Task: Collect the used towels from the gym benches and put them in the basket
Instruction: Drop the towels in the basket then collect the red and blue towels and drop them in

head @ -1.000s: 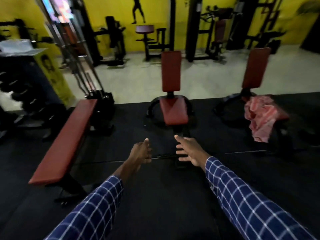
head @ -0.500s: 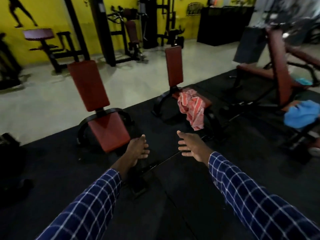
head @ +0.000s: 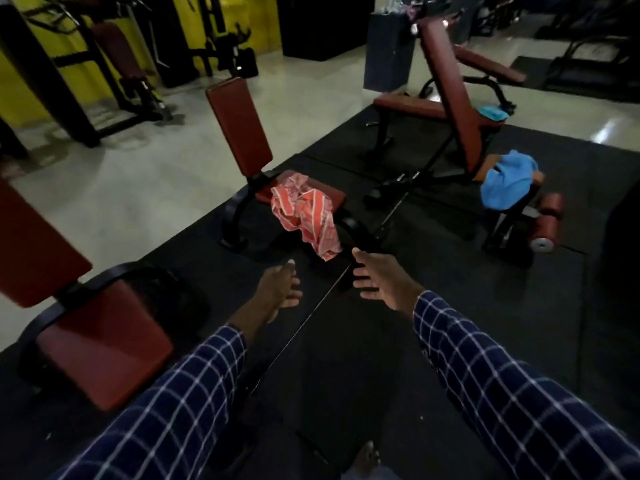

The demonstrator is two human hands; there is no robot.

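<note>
A red-and-white striped towel (head: pixel 306 213) hangs crumpled over the seat of an upright red bench (head: pixel 239 128) in the middle of the view. A blue towel (head: pixel 506 184) is draped on the seat of an inclined red bench (head: pixel 450 98) at the right. A smaller blue cloth (head: pixel 491 111) lies further back on that same bench. My left hand (head: pixel 278 289) and my right hand (head: pixel 379 277) are stretched out in front of me, both empty with fingers apart. My right hand is just below the striped towel's hanging end, not touching it. No basket is in view.
Another red seat bench (head: pixel 100 337) stands close at the left. Black rubber mats (head: pixel 433 306) cover the floor under the benches, with pale tile beyond. Weight machines (head: pixel 114 60) line the yellow back wall. A dark pillar-like box (head: pixel 388 50) stands behind the inclined bench. My foot (head: pixel 367 459) shows at the bottom.
The view has swung to the right: the striped towel's bench has shifted toward the centre and nearer, and the blue towel bench is now in fuller view. Both hands stay open and extended.
</note>
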